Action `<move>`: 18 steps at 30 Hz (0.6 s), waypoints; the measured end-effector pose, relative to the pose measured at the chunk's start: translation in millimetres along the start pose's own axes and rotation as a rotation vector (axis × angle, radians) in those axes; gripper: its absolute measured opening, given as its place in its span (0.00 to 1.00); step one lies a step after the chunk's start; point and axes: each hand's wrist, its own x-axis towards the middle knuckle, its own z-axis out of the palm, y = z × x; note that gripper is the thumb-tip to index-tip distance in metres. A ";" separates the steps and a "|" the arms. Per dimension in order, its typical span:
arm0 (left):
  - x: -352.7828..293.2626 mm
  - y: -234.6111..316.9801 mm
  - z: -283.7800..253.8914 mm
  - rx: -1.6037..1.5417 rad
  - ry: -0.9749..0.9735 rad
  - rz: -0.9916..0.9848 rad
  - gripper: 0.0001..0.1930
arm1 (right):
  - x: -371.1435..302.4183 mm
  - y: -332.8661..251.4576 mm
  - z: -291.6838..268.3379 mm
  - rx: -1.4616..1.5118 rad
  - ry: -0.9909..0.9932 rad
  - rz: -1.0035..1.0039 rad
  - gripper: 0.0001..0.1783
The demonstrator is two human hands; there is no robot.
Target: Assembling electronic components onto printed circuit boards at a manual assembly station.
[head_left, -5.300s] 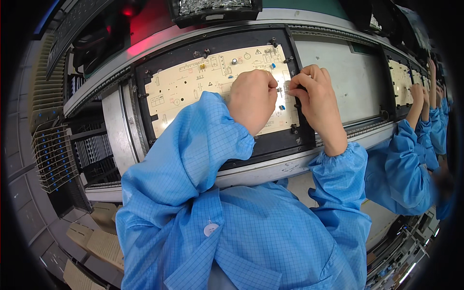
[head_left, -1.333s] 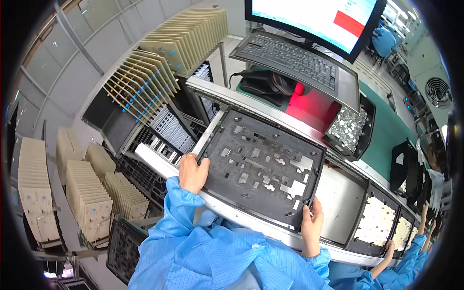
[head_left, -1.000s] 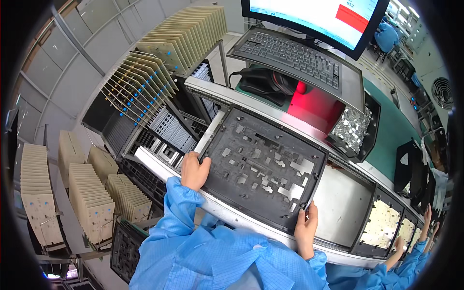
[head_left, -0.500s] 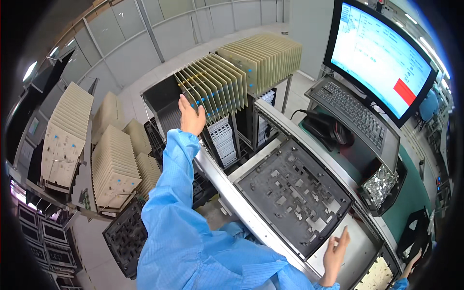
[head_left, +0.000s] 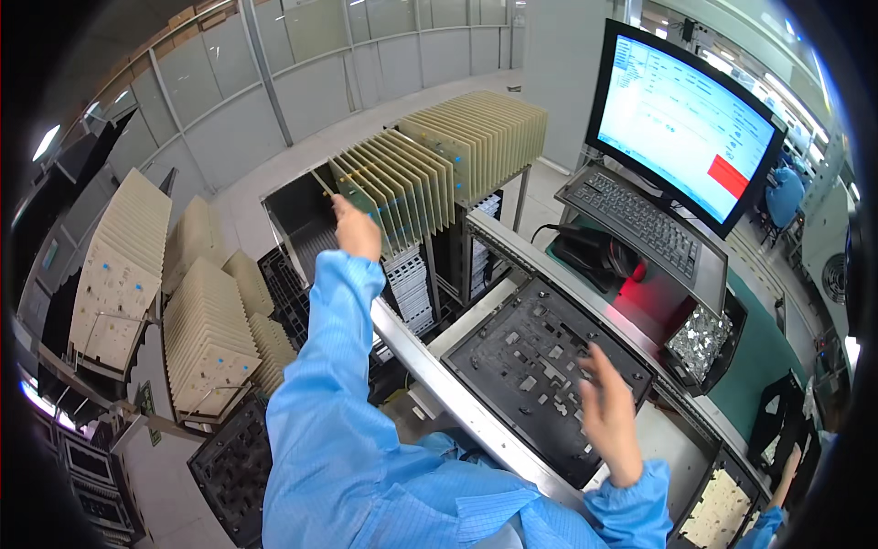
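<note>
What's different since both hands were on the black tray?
The left hand let go of the tray, moved left to the rack and now appears to pinch its end board. The right hand also let go and now hangs open over the tray's right end, seemingly not touching it. The tray still lies on the conveyor.

Sleeves (head_left: 322,384) are blue with a fine grid, racked circuit boards (head_left: 416,178) beige with blue spots, the tray (head_left: 494,357) black.
</note>
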 end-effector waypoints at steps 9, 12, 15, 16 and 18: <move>-194.9 59.2 -178.5 -0.607 0.137 0.170 0.30 | 65.2 -106.4 103.1 0.048 -0.149 -0.667 0.43; -234.6 79.1 -187.9 -0.728 0.004 0.396 0.31 | 71.1 -93.4 124.6 0.143 0.074 -0.741 0.38; -234.4 86.8 -202.6 -1.074 -0.279 0.601 0.37 | 64.7 -59.4 103.9 0.354 0.289 -0.587 0.29; -213.6 90.0 -190.2 -1.144 -0.203 0.553 0.36 | 58.7 -57.0 70.2 0.299 0.344 -0.457 0.22; -161.2 103.9 -152.6 -0.558 0.018 0.729 0.34 | 39.2 -6.0 20.2 0.573 0.220 0.023 0.13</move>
